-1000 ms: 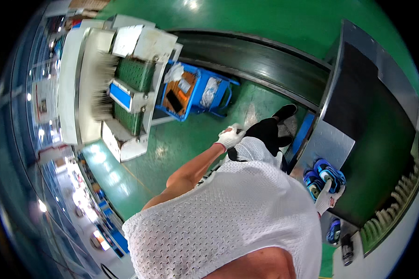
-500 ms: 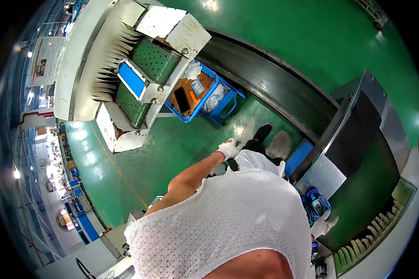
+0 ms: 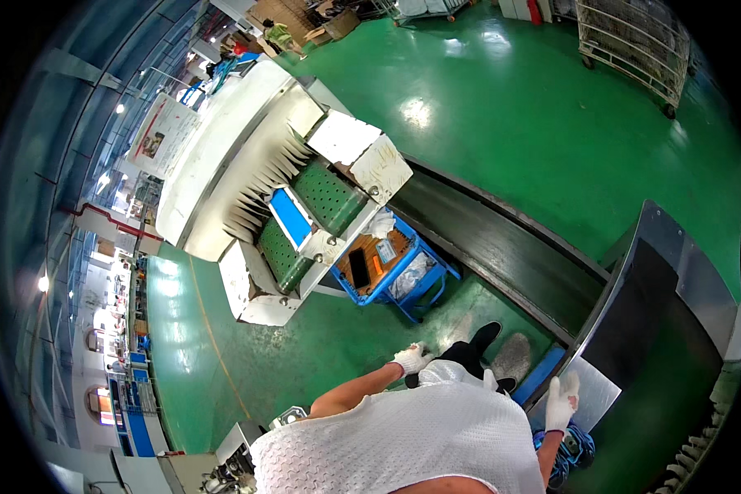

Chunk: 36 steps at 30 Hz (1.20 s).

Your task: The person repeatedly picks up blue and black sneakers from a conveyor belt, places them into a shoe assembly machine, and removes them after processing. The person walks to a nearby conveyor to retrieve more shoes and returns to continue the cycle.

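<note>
My left hand [image 3: 412, 359], in a white glove, hangs beside my black trouser leg [image 3: 464, 357]. Its fingers are loosely bent and slightly apart, and nothing shows in them. On the other side my right hand [image 3: 562, 402], also gloved in white, is raised with fingers stretched and thumb apart, holding nothing. It appears over the edge of a bare metal plate [image 3: 598, 392]. Just below it, partly behind my wrist, lie blue and black items [image 3: 576, 451] with strap-like parts; I cannot make out their kind.
Ahead stands a white machine [image 3: 239, 165] with a fringed curtain [image 3: 251, 193] and green perforated belts [image 3: 325, 196]. Beside it a blue-framed trolley [image 3: 424, 280] carries a black phone [image 3: 359, 269]. A long dark trough [image 3: 486, 230] runs to the right. A wire cage cart [image 3: 634, 49] and a distant person [image 3: 279, 34] are farther off.
The view has tilted upward, so the machine and trolley sit lower and farther right. My right hand has risen forward from beside the blue and black items. My left hand stays at my side.
</note>
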Each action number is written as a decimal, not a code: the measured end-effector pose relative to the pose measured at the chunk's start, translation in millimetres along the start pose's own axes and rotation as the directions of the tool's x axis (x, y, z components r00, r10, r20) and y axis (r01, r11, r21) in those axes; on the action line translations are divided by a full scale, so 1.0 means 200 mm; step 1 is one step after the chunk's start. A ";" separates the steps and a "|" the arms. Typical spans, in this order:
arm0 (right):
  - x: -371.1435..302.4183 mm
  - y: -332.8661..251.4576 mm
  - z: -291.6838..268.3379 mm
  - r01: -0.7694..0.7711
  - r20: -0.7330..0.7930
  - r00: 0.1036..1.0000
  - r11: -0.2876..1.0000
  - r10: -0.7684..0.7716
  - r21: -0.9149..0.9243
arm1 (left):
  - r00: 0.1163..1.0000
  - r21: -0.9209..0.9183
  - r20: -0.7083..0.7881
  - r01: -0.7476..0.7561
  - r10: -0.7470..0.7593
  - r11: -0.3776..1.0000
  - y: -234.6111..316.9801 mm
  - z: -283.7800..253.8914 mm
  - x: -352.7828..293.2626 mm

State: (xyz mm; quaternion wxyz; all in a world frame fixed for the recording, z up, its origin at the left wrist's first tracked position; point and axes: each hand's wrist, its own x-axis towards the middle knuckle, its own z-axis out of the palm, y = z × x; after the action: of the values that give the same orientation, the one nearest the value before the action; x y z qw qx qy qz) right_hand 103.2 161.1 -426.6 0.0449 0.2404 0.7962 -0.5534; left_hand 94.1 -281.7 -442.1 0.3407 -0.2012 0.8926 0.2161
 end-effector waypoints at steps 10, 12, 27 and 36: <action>-0.05 0.20 0.11 -0.033 0.217 0.971 0.952 0.103 -0.303 | 0.942 0.061 -0.251 -0.215 0.223 0.975 -0.11 0.09 -0.03; -0.02 0.26 0.18 0.208 0.430 0.902 0.849 0.025 -0.485 | 0.910 -0.009 -0.324 -0.277 0.259 0.961 0.00 -0.08 -0.06; 0.47 -0.36 0.46 0.296 0.621 0.643 0.602 0.449 -0.742 | -0.034 0.500 -0.810 -0.562 0.585 0.659 0.82 -2.19 0.48; 1.07 -0.95 0.81 0.416 0.389 0.899 0.669 -0.200 -0.616 | 0.368 0.546 -0.588 -0.477 0.720 0.689 0.75 -2.53 0.79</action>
State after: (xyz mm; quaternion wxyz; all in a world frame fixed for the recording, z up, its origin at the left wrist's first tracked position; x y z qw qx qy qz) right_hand -198.7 34.2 -398.0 0.1509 -0.0164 0.9568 -0.2480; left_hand -354.1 -456.3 -174.4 -0.1529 0.1207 0.9769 0.0879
